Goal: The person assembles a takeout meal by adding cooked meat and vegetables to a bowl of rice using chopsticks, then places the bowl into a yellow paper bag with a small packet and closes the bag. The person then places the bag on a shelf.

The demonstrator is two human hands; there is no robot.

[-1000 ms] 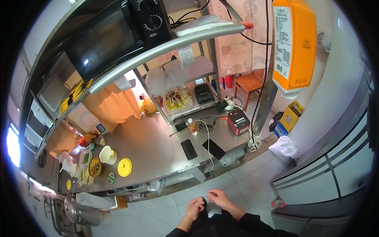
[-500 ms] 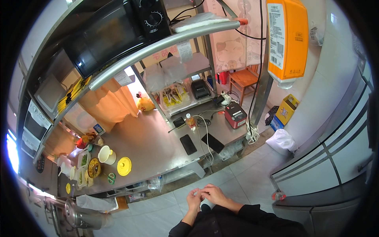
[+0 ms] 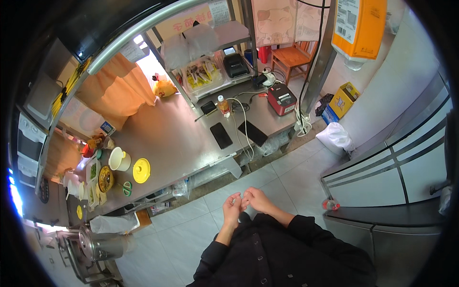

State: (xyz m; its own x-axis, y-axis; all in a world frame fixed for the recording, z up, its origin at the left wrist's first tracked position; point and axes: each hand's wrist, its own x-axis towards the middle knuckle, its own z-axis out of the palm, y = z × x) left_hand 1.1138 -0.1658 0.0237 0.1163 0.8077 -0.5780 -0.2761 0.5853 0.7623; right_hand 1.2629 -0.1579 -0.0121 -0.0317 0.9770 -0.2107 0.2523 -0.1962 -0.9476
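Note:
My left hand and my right hand meet in front of my body, over the tiled floor. The fingers of both are curled in and touch or nearly touch at the tips. Whether something small is pinched between them I cannot make out. Nearest to them, on the steel counter ahead, lie two dark phones, one phone to the left and another phone with a white cable across it. An amber bottle with a white cap stands behind.
On the counter's left are a yellow lid, a cream tub, green-handled scissors and a food bowl. A red-and-black box-shaped device sits right. A steel pot stands lower left, a fridge-like cabinet right.
My hands have risen slightly in view and the fingertips have shifted against each other. The view has tilted down, so the counter and shelf appear higher and further left.

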